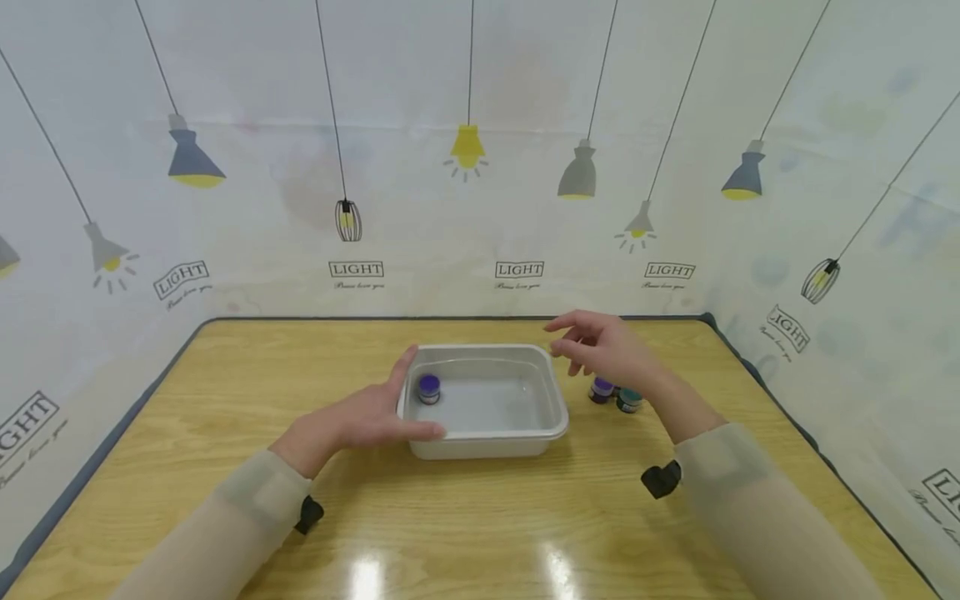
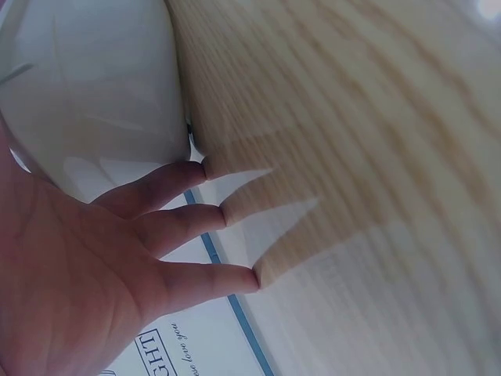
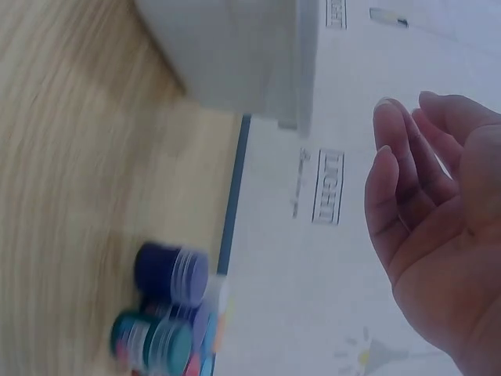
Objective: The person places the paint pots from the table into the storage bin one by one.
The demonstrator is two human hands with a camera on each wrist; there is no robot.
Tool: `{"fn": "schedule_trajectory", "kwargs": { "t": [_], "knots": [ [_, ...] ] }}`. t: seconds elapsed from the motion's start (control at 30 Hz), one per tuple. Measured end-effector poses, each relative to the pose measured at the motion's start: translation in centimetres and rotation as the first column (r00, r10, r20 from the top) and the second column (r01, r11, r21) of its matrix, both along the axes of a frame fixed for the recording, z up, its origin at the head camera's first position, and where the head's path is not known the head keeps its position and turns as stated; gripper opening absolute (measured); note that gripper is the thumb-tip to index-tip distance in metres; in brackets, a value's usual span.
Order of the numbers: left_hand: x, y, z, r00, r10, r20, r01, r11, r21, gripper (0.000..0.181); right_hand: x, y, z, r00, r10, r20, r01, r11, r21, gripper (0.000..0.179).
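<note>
A white plastic tub (image 1: 555, 419) stands on the wooden table, with one small purple-lidded jar (image 1: 429, 389) inside near its left end. My left hand (image 1: 367, 415) rests against the tub's left end, thumb along the front rim and index finger toward the back corner. In the left wrist view its other fingers (image 2: 207, 286) extend straight, fingertips on the tabletop. Above the tub's right back corner, my right hand (image 1: 600, 346) hangs with loosely bent fingers and holds nothing. Below it on the table sit a purple jar (image 1: 601, 390) and a teal-lidded jar (image 1: 629, 401).
In the right wrist view, several jars cluster together, including a dark blue one (image 3: 168, 274) and a teal one (image 3: 153, 345). Behind the table (image 1: 300, 358) hangs a white cloth (image 1: 420, 100) printed with lamps, and it also encloses both sides.
</note>
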State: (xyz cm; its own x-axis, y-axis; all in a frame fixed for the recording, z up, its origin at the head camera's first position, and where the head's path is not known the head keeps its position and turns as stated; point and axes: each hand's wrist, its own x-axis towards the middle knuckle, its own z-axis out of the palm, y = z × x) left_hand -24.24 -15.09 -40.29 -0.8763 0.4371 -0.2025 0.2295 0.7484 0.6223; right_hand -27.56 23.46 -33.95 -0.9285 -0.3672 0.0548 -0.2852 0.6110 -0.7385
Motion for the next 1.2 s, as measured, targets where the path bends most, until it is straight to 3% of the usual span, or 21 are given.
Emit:
{"fn": "schedule_trajectory", "kwargs": {
  "t": [0.27,0.7,1.2],
  "knots": [
    [0.1,-0.2,-0.3,1.000,-0.006,-0.002,0.006,1.000,-0.003,0.143,0.9,4.8,-1.6,0.997,-0.074,0.016,0.073,0.997,0.030,0.034],
    [0.0,-0.2,0.0,1.000,0.003,0.003,-0.003,1.000,0.010,0.143,1.8,11.5,-4.3,0.995,-0.075,0.069,0.066,0.990,0.124,0.036],
    [0.0,-0.2,-0.3,1.000,-0.008,0.004,0.007,0.999,0.037,0.144,1.6,13.5,-6.9,0.977,-0.124,0.173,0.093,0.980,0.175,0.041]
  ]
}}
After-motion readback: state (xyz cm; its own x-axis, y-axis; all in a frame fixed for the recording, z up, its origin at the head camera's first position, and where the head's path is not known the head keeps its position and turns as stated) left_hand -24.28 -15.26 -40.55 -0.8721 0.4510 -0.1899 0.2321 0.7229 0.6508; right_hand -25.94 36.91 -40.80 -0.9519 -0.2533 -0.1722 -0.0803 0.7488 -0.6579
